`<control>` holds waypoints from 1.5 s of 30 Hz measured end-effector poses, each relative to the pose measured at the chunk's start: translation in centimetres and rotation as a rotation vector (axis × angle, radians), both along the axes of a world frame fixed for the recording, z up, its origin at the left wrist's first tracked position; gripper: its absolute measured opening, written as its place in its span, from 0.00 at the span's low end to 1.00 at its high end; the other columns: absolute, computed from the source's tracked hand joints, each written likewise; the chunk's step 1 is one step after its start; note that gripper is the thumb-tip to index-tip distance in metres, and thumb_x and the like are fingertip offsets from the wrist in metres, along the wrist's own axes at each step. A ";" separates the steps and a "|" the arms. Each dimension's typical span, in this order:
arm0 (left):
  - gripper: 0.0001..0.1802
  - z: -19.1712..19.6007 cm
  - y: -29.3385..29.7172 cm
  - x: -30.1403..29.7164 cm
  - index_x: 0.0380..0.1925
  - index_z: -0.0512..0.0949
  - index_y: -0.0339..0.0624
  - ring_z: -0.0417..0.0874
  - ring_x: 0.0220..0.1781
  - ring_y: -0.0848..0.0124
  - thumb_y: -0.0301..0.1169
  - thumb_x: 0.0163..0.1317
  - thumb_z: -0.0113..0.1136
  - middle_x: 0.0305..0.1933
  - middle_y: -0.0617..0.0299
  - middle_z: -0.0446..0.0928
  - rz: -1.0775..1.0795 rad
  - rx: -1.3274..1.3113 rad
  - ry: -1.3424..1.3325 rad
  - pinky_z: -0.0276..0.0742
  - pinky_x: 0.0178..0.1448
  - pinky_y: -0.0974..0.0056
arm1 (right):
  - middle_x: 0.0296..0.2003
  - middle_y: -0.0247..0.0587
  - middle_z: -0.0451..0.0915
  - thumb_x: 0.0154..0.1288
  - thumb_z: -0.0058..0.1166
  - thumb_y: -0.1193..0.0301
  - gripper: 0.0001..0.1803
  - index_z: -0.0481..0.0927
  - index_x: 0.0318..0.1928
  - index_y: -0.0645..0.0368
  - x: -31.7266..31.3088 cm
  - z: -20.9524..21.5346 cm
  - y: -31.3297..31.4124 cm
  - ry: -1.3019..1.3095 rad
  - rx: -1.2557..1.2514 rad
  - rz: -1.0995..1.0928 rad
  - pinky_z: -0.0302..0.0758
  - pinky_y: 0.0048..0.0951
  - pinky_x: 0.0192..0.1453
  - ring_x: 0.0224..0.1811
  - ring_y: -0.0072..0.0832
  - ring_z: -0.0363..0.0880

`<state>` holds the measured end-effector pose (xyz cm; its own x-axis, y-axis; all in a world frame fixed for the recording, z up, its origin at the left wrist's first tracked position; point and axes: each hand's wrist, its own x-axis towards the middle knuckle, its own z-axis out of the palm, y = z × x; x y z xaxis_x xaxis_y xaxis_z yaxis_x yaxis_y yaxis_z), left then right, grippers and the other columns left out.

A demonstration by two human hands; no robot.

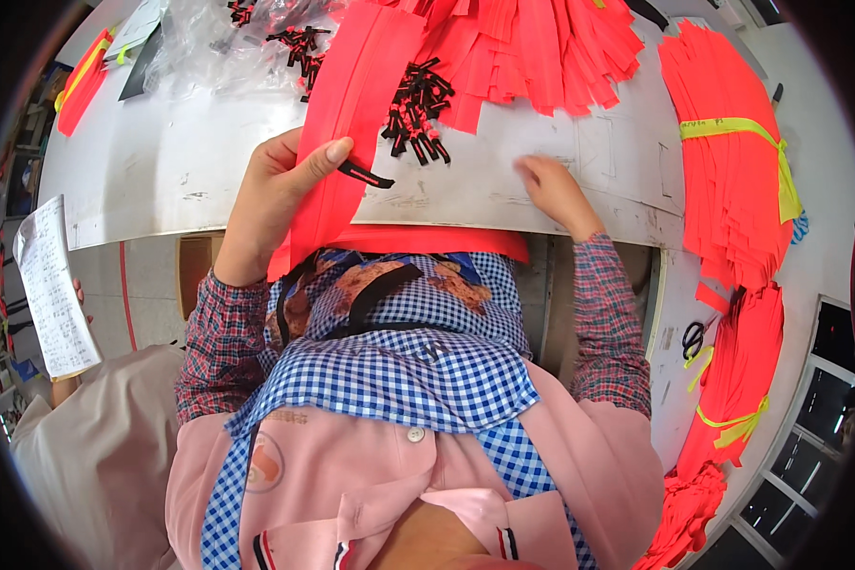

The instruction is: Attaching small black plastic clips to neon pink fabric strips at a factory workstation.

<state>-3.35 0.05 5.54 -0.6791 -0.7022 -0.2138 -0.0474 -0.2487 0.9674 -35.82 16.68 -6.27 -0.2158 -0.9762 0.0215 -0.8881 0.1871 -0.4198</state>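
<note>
White worktable [484,190], a red zipper strip [361,85] slanting across its near edge in the left hand [280,176].
Beyond, I see a heap of loose red strips [532,57]; a tied red bundle [727,190] bounds the right side. The held strip's long axis runs from the far side toward the person, its near end leaning left. The left thumb and fingers pinch it; the right hand [556,195] points left over bare tabletop, fingers bent, and I can't tell whether its tips meet. I have open surface between the hands, below a black tab pile [413,109]. One black tab [370,177] juts rightward by the left thumb.
</note>
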 end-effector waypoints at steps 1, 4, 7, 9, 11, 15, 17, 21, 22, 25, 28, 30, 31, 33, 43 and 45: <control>0.14 0.0 -0.1 -0.1 0.45 0.81 0.36 0.80 0.40 0.80 0.33 0.63 0.63 0.40 0.65 0.82 -0.018 -0.034 -0.014 0.74 0.47 0.73 | 0.33 0.50 0.82 0.59 0.53 0.73 0.12 0.79 0.41 0.66 -1.0 0.7 1.4 -0.056 0.420 0.025 0.78 0.35 0.41 0.33 0.44 0.81; 0.15 0.0 0.0 -0.5 0.46 0.81 0.36 0.79 0.42 0.79 0.33 0.62 0.63 0.41 0.65 0.82 -0.064 -0.119 -0.054 0.73 0.49 0.72 | 0.36 0.45 0.83 0.63 0.53 0.71 0.12 0.78 0.43 0.67 -1.3 3.5 2.9 -0.119 0.646 -0.076 0.77 0.32 0.39 0.33 0.37 0.82; 0.14 -0.3 0.5 -1.5 0.45 0.81 0.35 0.80 0.42 0.80 0.30 0.61 0.65 0.40 0.65 0.83 -0.166 -0.144 -0.022 0.73 0.50 0.72 | 0.41 0.39 0.81 0.67 0.53 0.66 0.14 0.78 0.47 0.62 2.4 5.8 0.9 -0.722 0.118 -0.050 0.76 0.27 0.41 0.38 0.28 0.80; 0.14 -0.4 1.0 -2.0 0.45 0.81 0.35 0.79 0.42 0.80 0.30 0.61 0.65 0.40 0.65 0.83 -0.215 -0.138 -0.016 0.73 0.50 0.73 | 0.41 0.37 0.81 0.69 0.52 0.64 0.14 0.78 0.45 0.64 5.6 7.1 -0.9 -1.189 -0.083 0.050 0.76 0.23 0.41 0.40 0.23 0.80; 0.14 -0.4 1.6 -2.1 0.45 0.81 0.35 0.79 0.42 0.81 0.29 0.61 0.65 0.40 0.65 0.82 -0.276 -0.127 -0.029 0.74 0.50 0.73 | 0.40 0.37 0.81 0.68 0.54 0.66 0.14 0.78 0.45 0.64 8.5 8.1 -2.7 -1.261 -0.100 0.041 0.76 0.23 0.41 0.39 0.23 0.79; 0.16 -0.2 2.3 -1.4 0.48 0.79 0.34 0.78 0.42 0.81 0.30 0.62 0.63 0.42 0.65 0.82 -0.340 0.002 -0.068 0.74 0.50 0.73 | 0.38 0.35 0.81 0.64 0.59 0.70 0.12 0.78 0.45 0.64 12.3 9.3 -4.2 -1.405 -0.212 0.149 0.76 0.23 0.41 0.38 0.21 0.79; 0.16 -0.1 2.5 -0.8 0.48 0.79 0.34 0.78 0.43 0.81 0.31 0.63 0.62 0.42 0.65 0.82 -0.374 0.021 0.002 0.73 0.51 0.73 | 0.37 0.34 0.81 0.64 0.60 0.70 0.13 0.78 0.45 0.64 13.2 9.1 -4.4 -1.390 -0.234 0.088 0.75 0.21 0.39 0.37 0.19 0.78; 0.16 -0.2 2.6 -0.5 0.51 0.77 0.32 0.77 0.44 0.82 0.30 0.67 0.57 0.43 0.65 0.81 -0.393 0.063 0.018 0.73 0.50 0.74 | 0.34 0.32 0.81 0.63 0.61 0.70 0.12 0.80 0.43 0.64 13.8 8.5 -4.1 -1.517 -0.357 -0.005 0.74 0.19 0.37 0.34 0.16 0.77; 0.16 -0.3 2.6 -0.7 0.51 0.77 0.32 0.77 0.44 0.82 0.30 0.67 0.57 0.43 0.65 0.81 -0.411 0.068 0.029 0.73 0.50 0.74 | 0.34 0.32 0.81 0.63 0.61 0.70 0.12 0.80 0.43 0.64 13.9 8.4 -3.9 -1.519 -0.358 0.002 0.74 0.19 0.37 0.34 0.16 0.77; 0.14 -0.7 2.8 -1.4 0.49 0.78 0.32 0.77 0.42 0.82 0.29 0.67 0.57 0.42 0.65 0.81 -0.331 -0.056 0.020 0.73 0.48 0.74 | 0.34 0.32 0.81 0.63 0.61 0.70 0.12 0.80 0.43 0.65 14.8 8.3 -3.3 -1.448 -0.300 0.037 0.74 0.18 0.38 0.34 0.15 0.76; 0.13 -1.0 3.1 -1.9 0.47 0.79 0.32 0.76 0.41 0.83 0.29 0.67 0.57 0.39 0.66 0.81 -0.289 -0.162 -0.006 0.73 0.46 0.73 | 0.34 0.31 0.81 0.63 0.62 0.70 0.12 0.79 0.43 0.65 15.8 8.1 -3.1 -1.368 -0.456 -0.005 0.74 0.18 0.40 0.35 0.15 0.76; 0.12 -1.0 3.4 -2.0 0.45 0.80 0.31 0.76 0.39 0.83 0.28 0.67 0.57 0.37 0.67 0.81 -0.252 -0.242 0.008 0.73 0.44 0.74 | 0.35 0.31 0.80 0.63 0.62 0.71 0.12 0.79 0.43 0.64 16.2 8.0 -3.1 -1.371 -0.544 -0.057 0.73 0.18 0.40 0.35 0.14 0.75; 0.12 -1.1 3.6 -2.0 0.45 0.80 0.31 0.76 0.39 0.83 0.28 0.67 0.57 0.37 0.67 0.81 -0.257 -0.239 -0.004 0.73 0.44 0.74 | 0.35 0.31 0.80 0.63 0.62 0.71 0.12 0.79 0.43 0.64 16.3 8.0 -3.0 -1.371 -0.545 -0.053 0.73 0.18 0.40 0.35 0.14 0.75; 0.12 -1.2 3.8 -2.1 0.45 0.80 0.32 0.75 0.39 0.83 0.28 0.67 0.57 0.37 0.68 0.81 -0.226 -0.230 0.033 0.72 0.44 0.74 | 0.35 0.30 0.80 0.64 0.61 0.70 0.11 0.79 0.42 0.64 16.4 8.1 -2.9 -1.369 -0.525 -0.075 0.73 0.18 0.40 0.36 0.14 0.74; 0.13 -1.6 3.8 -1.9 0.47 0.79 0.33 0.74 0.37 0.84 0.28 0.67 0.57 0.36 0.70 0.80 -0.244 -0.248 -0.067 0.72 0.42 0.75 | 0.36 0.30 0.79 0.67 0.58 0.64 0.14 0.78 0.43 0.64 12.5 4.6 -0.8 -1.400 -0.414 -0.024 0.73 0.21 0.43 0.41 0.15 0.75; 0.13 -1.3 3.5 -1.8 0.48 0.79 0.34 0.77 0.38 0.83 0.30 0.67 0.58 0.39 0.67 0.81 -0.162 -0.153 -0.020 0.74 0.43 0.75 | 0.39 0.32 0.79 0.68 0.55 0.66 0.13 0.78 0.46 0.63 7.6 2.5 2.2 -0.876 -0.330 -0.082 0.72 0.23 0.49 0.44 0.17 0.75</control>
<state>-5.15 3.54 4.26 -0.7827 -0.6092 -0.1276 -0.0940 -0.0870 0.9918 -28.18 18.89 -3.76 -0.3541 -0.9307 0.0917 -0.2198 -0.0125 -0.9755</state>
